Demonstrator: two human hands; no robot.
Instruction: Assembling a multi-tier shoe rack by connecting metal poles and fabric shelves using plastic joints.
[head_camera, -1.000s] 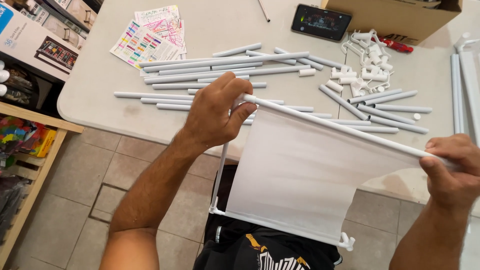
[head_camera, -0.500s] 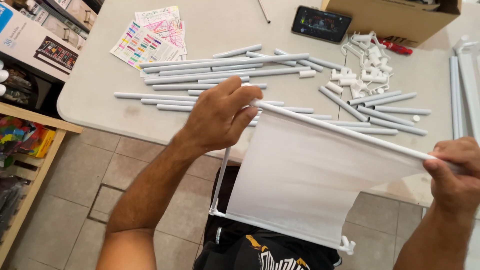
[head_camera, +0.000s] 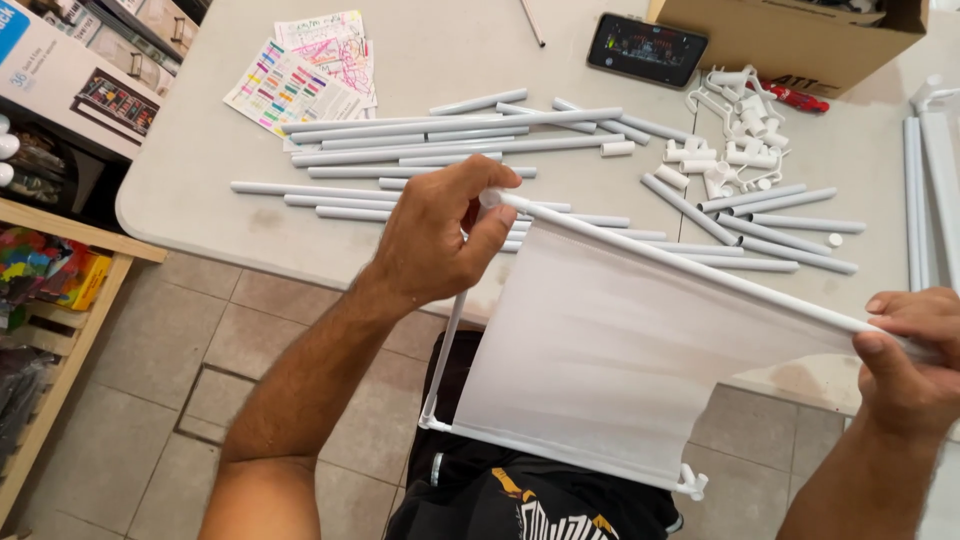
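A white fabric panel (head_camera: 610, 360) hangs from a white tube (head_camera: 680, 265) that runs through its top hem. My left hand (head_camera: 435, 240) grips the tube's left end, where a thin side rod (head_camera: 445, 350) drops to a corner connector (head_camera: 430, 422). My right hand (head_camera: 910, 360) is closed around the tube's right end. Another white connector (head_camera: 692, 484) sticks out at the panel's lower right corner. The panel hangs over my lap, in front of the table edge.
Several loose white tubes (head_camera: 450, 135) lie on the grey table (head_camera: 200, 170), with a heap of white connectors (head_camera: 735, 135), colourful instruction sheets (head_camera: 300, 75), a phone (head_camera: 647, 48) and a cardboard box (head_camera: 790, 35). A wooden shelf (head_camera: 60, 290) stands left on the tiled floor.
The panel and both hands have shifted slightly up and right; my left fingers have adjusted their grip on the tube's end.
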